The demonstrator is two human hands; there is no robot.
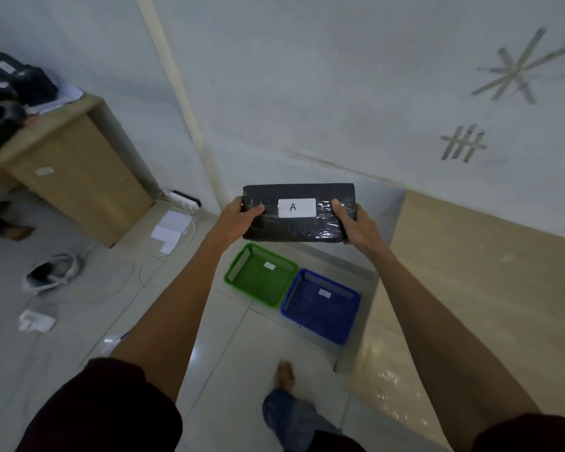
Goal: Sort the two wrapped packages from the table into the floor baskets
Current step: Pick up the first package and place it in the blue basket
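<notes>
Bearing a white label (297, 207) with a handwritten "A", the black wrapped package (299, 213) is held in the air above the floor baskets, long axis running left to right. The left hand (240, 220) and right hand (356, 228) each close their grip on one short end. Below sit the green basket (261, 275) and blue basket (320, 306), touching, their small labels unreadable.

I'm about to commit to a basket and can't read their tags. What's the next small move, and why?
Probably lower the package toward the two baskets and check their tags first. Left hand and right hand hold it by its ends, its label reading A, above the green basket and blue basket. Each basket holds a small white tag, too small to read from here.
</notes>
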